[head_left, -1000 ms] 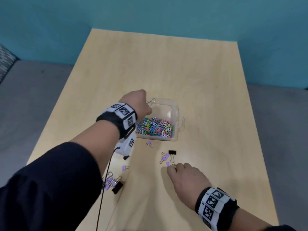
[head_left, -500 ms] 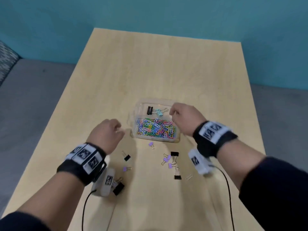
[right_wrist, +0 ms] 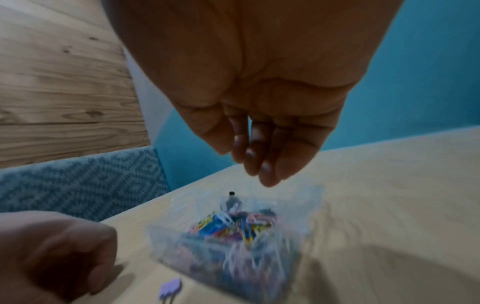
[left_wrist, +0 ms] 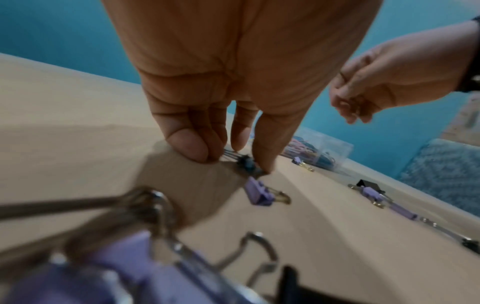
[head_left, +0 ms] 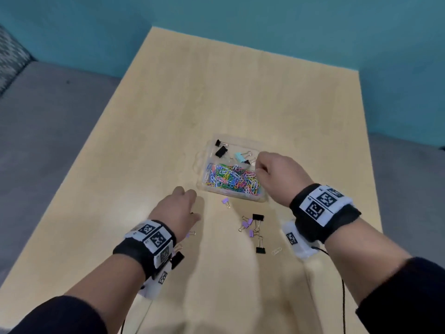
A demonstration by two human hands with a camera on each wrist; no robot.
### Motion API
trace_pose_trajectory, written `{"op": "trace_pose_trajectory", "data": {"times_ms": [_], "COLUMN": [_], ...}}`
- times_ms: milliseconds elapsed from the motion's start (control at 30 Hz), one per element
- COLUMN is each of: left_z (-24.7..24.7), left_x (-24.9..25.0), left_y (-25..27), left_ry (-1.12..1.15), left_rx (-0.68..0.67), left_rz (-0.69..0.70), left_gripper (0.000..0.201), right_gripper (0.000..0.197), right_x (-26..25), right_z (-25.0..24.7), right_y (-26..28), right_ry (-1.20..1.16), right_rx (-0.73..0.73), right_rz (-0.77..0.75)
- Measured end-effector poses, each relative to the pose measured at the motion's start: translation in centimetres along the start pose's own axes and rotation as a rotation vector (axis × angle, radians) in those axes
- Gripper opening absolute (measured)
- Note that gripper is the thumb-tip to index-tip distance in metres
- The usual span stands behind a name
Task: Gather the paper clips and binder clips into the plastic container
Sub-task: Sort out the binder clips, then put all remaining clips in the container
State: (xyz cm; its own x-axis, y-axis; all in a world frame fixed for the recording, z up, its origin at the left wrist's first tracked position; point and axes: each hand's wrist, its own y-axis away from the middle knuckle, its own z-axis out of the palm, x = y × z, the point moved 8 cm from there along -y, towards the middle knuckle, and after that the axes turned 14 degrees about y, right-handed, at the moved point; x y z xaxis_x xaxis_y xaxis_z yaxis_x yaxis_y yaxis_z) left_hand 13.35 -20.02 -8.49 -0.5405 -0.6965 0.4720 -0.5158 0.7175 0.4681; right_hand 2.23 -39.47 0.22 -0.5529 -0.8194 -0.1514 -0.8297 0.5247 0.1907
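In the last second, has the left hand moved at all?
Yes. The left hand has come back from the plastic container's near-left corner to the table in front of it, where it pinches a small binder clip.

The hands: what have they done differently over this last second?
The left hand left the plastic container for the near table and now pinches a small black binder clip. The right hand went from the loose clips to above the container, fingers relaxed. Container and scattered purple clips stayed put.

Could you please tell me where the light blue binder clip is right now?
In the head view, the light blue binder clip lies inside the plastic container, in its far half, just left of the right hand.
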Motion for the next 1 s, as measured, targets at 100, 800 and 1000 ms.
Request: {"op": "trace_pose_trajectory", "data": {"times_ms": [100,800,1000], "left_z": [0.2,-0.7,2.5], "left_x": [1.1,-1.2,1.3], "left_y": [0.1,3.0,4.6], "left_ry": [-0.038,-0.005,-0.383], "left_rx": [-0.002,0.133,-0.076], "left_rz": [0.000,0.053,0.205], "left_gripper": [0.011,0.015,0.020], "right_gripper": [0.019,0.007,0.009], "right_x": [2.2,4.5,2.4], "right_z": [3.6,8.9,7.2], "right_y": [3.8,7.8,10.2], "right_ry": [0.036,-0.757,-0.304], "right_rx": [-0.170,-0.120,-0.226], "right_rz": [0.141,0.605,0.241]}}
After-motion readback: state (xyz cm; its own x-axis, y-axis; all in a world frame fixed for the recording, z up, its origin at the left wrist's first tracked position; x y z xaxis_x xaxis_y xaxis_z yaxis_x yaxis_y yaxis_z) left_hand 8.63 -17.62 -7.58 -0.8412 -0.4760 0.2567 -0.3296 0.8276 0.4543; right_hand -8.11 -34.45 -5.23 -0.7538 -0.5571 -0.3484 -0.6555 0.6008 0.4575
